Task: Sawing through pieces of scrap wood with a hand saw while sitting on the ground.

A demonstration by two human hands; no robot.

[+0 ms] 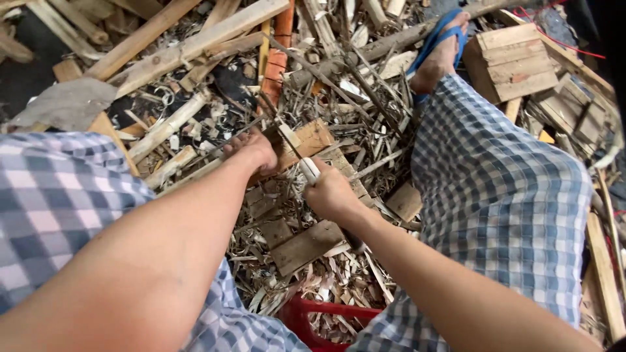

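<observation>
While seated over the scrap pile: both hands work at one block (306, 140).
Left hand (251, 148): pressed on block, apparently steadying it.
Right hand (331, 194): fist closed round white-handled knife (301, 160), blade angled toward block.
Block: on shavings (326, 280) between knees.
Red crate (313, 316): below, rim only; contents hidden.

One head-worn camera looks steeply down, close over the wood scraps (313, 254).

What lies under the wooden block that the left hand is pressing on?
Under the wooden block lies a heap of wood shavings and flat offcuts. The left hand covers part of it; ground beneath is hidden.
</observation>
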